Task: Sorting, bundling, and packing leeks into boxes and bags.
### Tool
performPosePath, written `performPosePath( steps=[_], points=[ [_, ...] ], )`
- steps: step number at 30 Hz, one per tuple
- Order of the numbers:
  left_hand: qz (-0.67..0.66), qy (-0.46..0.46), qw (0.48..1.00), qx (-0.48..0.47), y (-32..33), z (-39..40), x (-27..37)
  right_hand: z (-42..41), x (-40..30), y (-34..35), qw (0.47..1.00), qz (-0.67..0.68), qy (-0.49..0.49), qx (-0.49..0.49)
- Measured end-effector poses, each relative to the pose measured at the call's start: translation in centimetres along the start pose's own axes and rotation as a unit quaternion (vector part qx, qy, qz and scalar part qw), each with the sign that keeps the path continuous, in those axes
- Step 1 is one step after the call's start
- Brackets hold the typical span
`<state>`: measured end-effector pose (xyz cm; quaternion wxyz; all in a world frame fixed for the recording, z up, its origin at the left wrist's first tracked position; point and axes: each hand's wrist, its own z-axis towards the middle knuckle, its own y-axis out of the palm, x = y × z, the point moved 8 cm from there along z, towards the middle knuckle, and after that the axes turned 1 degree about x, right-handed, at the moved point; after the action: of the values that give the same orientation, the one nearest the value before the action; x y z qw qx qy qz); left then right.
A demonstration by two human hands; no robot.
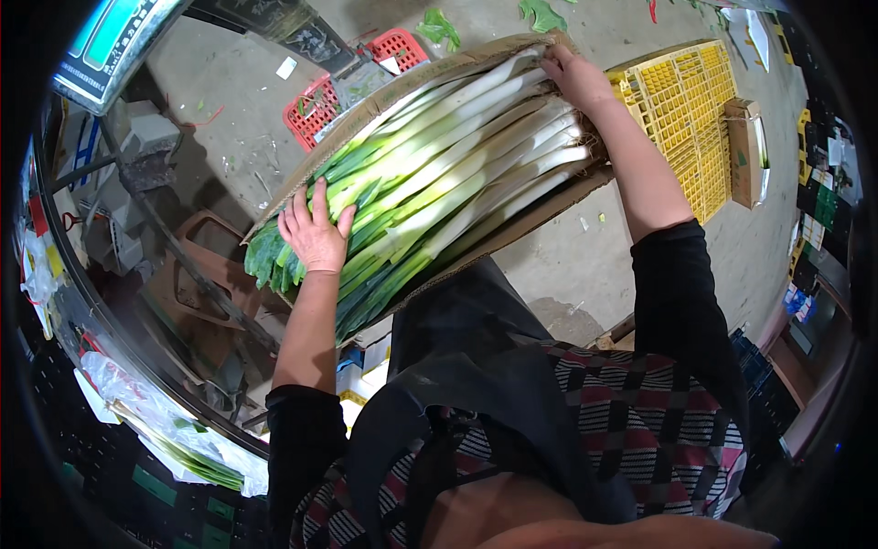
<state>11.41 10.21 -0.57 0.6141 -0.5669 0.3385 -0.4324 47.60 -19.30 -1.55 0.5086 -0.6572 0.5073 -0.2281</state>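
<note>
Long leeks or large green onions [446,158] fill an open cardboard box [507,237] before me, with leafy green tops at the left and white, rooted ends at the right. My left hand [315,233] lies spread on the green leaves near the box's left end. At the far right corner, my right hand [573,72] has its fingers bent at the box's rim, beside the white ends. Whether these fingers grip the cardboard or a stalk, I cannot tell.
Beyond the box stand red plastic baskets [312,110]. Yellow plastic crates [679,123] and a small carton [744,154] are at the right. A digital scale [113,51] is at upper left, above a brown plastic chair [216,264]. Loose leaves [437,29] lie on the floor.
</note>
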Motion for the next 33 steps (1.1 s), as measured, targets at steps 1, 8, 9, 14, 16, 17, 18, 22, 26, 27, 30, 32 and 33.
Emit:
performPosePath(
  steps=[1,8,9,14,16,17,18,22,26,27,30,32,33],
  points=[
    [0.001,0.000,1.000,0.001,0.1,0.0,-0.1,0.3,0.6,0.4,1.000,0.001,0.001,0.000],
    [-0.004,-0.009,1.000,-0.012,0.6,-0.3,-0.8,1.7,6.0,-1.4,0.799,0.564,0.187,0.096],
    [-0.003,-0.011,1.000,-0.015,0.6,-0.4,-1.1,2.3,6.1,-1.6,0.798,0.565,0.185,0.094],
    [-0.019,-0.010,0.999,-0.039,1.6,0.5,-0.6,3.0,21.5,-6.4,0.633,0.690,0.216,0.275],
    [-0.031,-0.011,0.998,-0.060,1.9,1.1,-0.3,2.4,24.9,-8.4,0.633,0.693,0.163,0.304],
    [-0.027,-0.023,0.996,-0.081,1.6,1.1,-0.7,1.8,23.6,-9.2,0.760,0.523,0.214,0.321],
    [-0.025,-0.035,0.994,-0.101,1.4,1.2,-1.0,1.0,22.0,-10.2,0.851,0.326,0.252,0.326],
    [-0.034,-0.035,0.992,-0.118,0.5,1.4,-1.7,-0.3,8.0,-9.3,0.963,0.111,0.098,0.227],
    [-0.085,-0.071,0.978,-0.175,0.6,1.8,-1.8,-4.7,-11.1,0.3,0.957,0.079,-0.260,0.105],
    [-0.080,-0.079,0.978,-0.177,0.5,1.5,-2.0,-5.7,-13.5,2.4,0.935,0.008,-0.330,0.129],
    [-0.173,-0.083,0.978,-0.080,-0.9,0.2,-2.0,-6.8,-14.1,4.0,0.921,-0.005,-0.335,0.198],
    [-0.107,-0.103,0.986,-0.078,-1.9,-1.9,-2.0,-7.5,-14.1,5.0,0.912,0.010,-0.348,0.217],
    [-0.054,-0.102,0.991,-0.074,-2.3,-2.7,-1.8,-7.9,-13.3,5.3,0.912,0.026,-0.357,0.202]
  ],
)
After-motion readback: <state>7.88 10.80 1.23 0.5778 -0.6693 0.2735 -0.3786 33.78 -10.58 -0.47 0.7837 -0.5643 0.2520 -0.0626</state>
